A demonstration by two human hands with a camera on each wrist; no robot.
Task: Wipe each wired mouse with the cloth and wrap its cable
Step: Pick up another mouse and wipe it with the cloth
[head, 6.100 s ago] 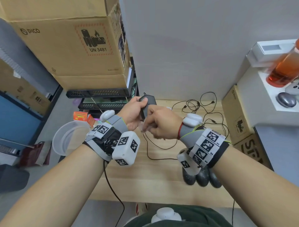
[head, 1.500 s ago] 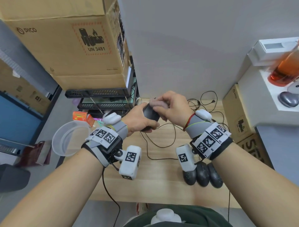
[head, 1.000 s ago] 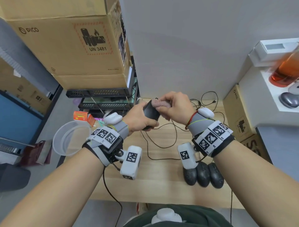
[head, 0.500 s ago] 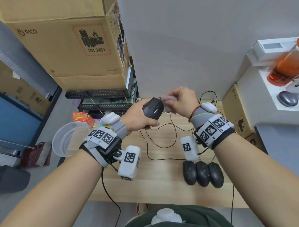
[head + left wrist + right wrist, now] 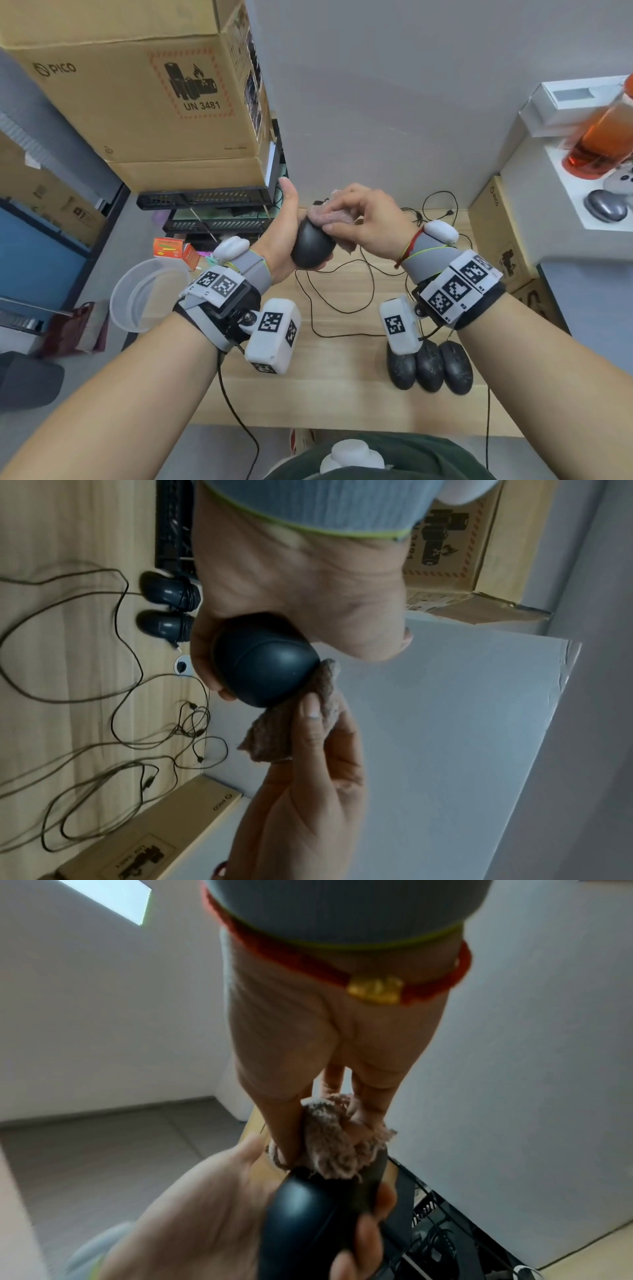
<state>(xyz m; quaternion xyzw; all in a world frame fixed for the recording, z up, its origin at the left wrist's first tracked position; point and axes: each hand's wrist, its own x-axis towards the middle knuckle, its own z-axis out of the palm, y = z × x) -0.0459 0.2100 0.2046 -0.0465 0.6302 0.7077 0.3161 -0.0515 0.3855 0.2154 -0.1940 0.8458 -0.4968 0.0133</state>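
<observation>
Wiping mouse (image 5: 311, 247) held above table (image 5: 342, 377) | left hand (image 5: 279, 236) fingers curled round it, steadying | right hand (image 5: 371, 219) pinches cloth (image 5: 327, 217) against front end | cable (image 5: 337, 298) unwrapped

The mouse (image 5: 312, 247) has a dark, smooth plastic shell with a soft satin sheen, and the cloth (image 5: 329, 217) pressed to it is a pinkish-brown, fuzzy looped terry, rough and matt. The table (image 5: 342, 394) is pale wood with a fine straight grain and a smooth, low-gloss finish, and three more mice (image 5: 430, 366) on it are dull black plastic wound in thin rubbery cable. The box (image 5: 137, 102) is matt brown corrugated cardboard with printed marks, the bowl (image 5: 144, 298) is cloudy translucent plastic, and the bottle (image 5: 603, 144) is clear, glossy and orange-tinted.
</observation>
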